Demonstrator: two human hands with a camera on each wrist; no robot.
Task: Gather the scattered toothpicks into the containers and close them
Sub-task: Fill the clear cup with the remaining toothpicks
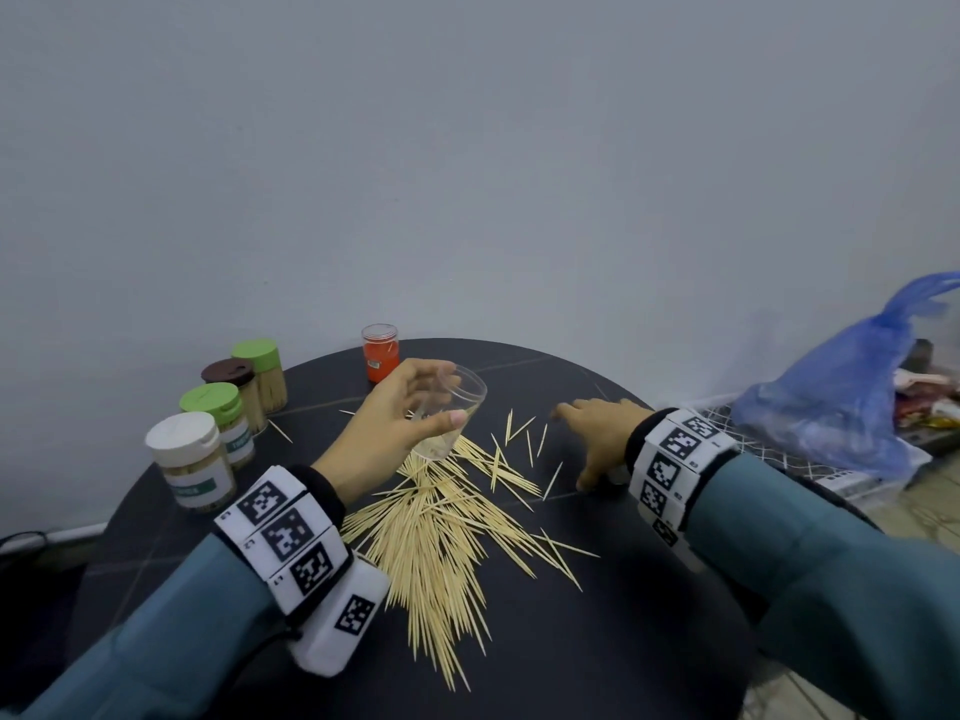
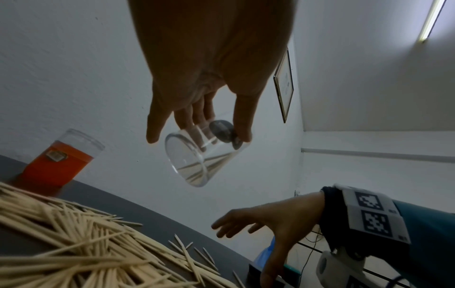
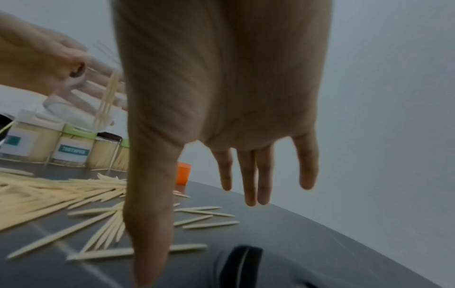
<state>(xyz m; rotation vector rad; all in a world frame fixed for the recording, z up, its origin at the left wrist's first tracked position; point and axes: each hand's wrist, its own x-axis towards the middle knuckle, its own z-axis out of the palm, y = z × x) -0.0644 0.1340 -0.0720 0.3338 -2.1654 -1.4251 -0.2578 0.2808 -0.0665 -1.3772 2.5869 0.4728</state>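
A round dark table (image 1: 597, 641) stands against a plain pale wall (image 1: 467, 148), and a heap of toothpicks (image 1: 436, 537) lies scattered across its middle, thinning out into loose single sticks toward the right. At the far left edge four lidded toothpick jars (image 1: 223, 423) stand in a close row, one white-capped, two green-capped and one brown-capped; a clear container with an orange lower part (image 1: 381, 353) stands open at the far edge. The left hand (image 1: 400, 413) grips a clear plastic container (image 1: 449, 413), thumb on one side and fingers curled round the other, holding it tilted above the far end of the heap with a few toothpicks inside. The right hand (image 1: 597, 433) hovers low over the right part of the table with its fingers straight and spread, holding nothing. To the right, off the table, a blue plastic bag (image 1: 841, 387) sits on a white wire rack (image 1: 769, 459); what lies behind it is too cluttered to make out. The left wrist view shows a framed picture (image 2: 284, 85) on the wall and a ceiling light strip (image 2: 432, 19). In the right wrist view a dark object near the thumb is cut off and unclear.
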